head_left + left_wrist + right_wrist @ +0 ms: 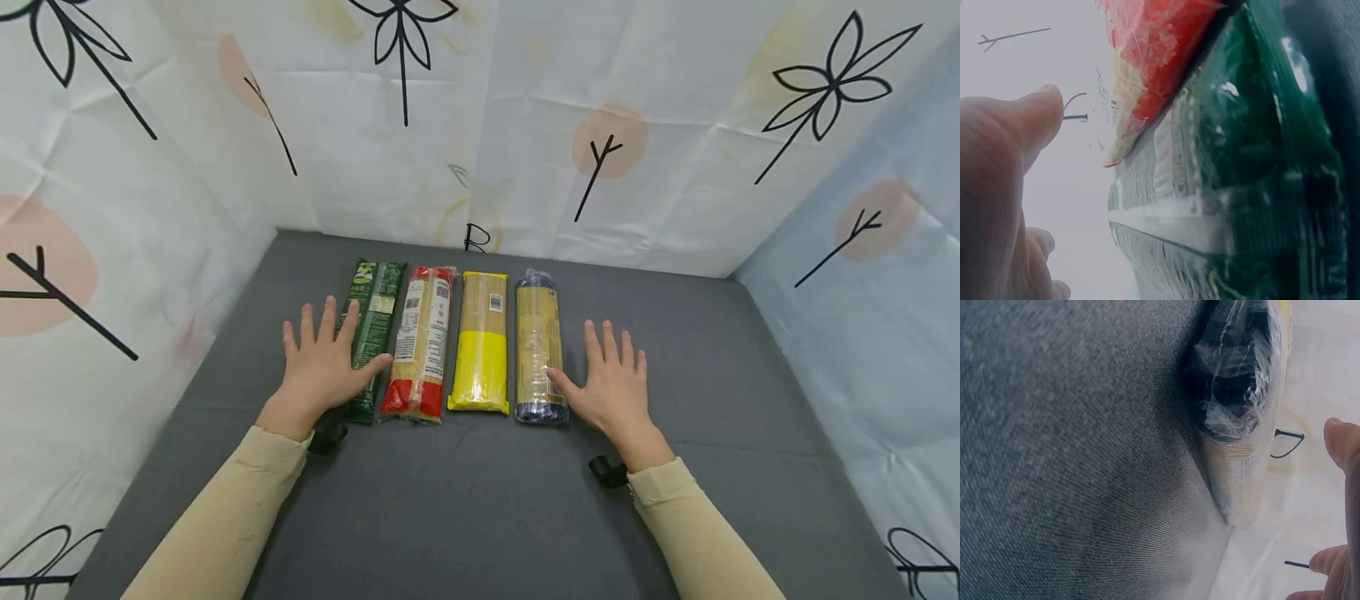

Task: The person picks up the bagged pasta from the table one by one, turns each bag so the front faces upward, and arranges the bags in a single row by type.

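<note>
Side by side on a grey table lie a green pasta packet (pixel 374 333), a red-ended spaghetti packet (pixel 416 350), a yellow spaghetti packet (pixel 479 358) and a blue-ended spaghetti packet (pixel 537 350). My left hand (pixel 318 367), fingers spread, is over the green packet's left side, its thumb overlapping that packet in the head view. The left wrist view shows the thumb (pixel 1035 119) apart from the packets. Just right of the blue-ended packet is my right hand (pixel 613 392), also spread, with its thumb overlapping the packet's edge. Neither hand grips anything.
The grey tabletop (pixel 465 508) extends in front of the packets and to both sides. White patterned cloth (pixel 517 108) hangs along the back and the two sides. A dark camera mount (pixel 609 472) sits at the right wrist, another (pixel 327 437) at the left.
</note>
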`<state>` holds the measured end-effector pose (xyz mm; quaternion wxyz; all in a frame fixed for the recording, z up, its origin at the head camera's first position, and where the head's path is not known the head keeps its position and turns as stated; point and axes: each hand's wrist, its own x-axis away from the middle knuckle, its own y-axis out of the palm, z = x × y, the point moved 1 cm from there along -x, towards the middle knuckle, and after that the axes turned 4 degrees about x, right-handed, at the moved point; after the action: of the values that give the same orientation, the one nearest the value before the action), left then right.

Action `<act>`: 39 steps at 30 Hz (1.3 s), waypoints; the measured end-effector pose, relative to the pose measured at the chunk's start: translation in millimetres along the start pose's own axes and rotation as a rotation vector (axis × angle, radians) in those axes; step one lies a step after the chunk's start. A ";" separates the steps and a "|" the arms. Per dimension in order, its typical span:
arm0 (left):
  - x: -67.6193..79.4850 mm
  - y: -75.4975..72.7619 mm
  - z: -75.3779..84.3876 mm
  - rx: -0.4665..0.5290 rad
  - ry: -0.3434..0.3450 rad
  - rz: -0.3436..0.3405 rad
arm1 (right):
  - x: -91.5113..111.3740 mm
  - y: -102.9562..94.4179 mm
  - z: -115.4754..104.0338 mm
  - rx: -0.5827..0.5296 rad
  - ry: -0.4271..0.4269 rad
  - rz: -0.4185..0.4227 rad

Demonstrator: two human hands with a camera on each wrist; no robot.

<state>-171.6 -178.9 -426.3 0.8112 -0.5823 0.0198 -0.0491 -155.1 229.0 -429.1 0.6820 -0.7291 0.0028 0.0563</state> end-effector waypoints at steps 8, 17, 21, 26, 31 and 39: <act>-4.0 1.0 9.8 0.027 0.004 -0.011 | 0.0 2.0 2.6 -0.058 0.005 -0.029; -15.4 1.8 33.8 0.064 0.025 -0.013 | 2.8 2.8 6.1 -0.135 0.005 -0.016; -22.7 2.3 50.4 0.091 0.043 -0.014 | 4.3 1.1 7.4 -0.225 0.012 -0.005; -31.3 5.8 74.3 0.143 0.090 -0.026 | 6.1 -0.4 8.2 -0.349 0.037 -0.037; -42.6 17.8 102.2 0.205 0.137 -0.041 | 9.7 -2.8 6.3 -0.486 0.072 -0.085; -51.1 31.7 147.6 0.399 0.170 -0.120 | 14.7 -1.1 3.2 -0.665 0.108 -0.163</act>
<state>-207.4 -24.5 -410.2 0.9014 -0.4042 0.0435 -0.1491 -140.6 233.3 -429.4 0.4082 -0.9112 -0.0378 -0.0393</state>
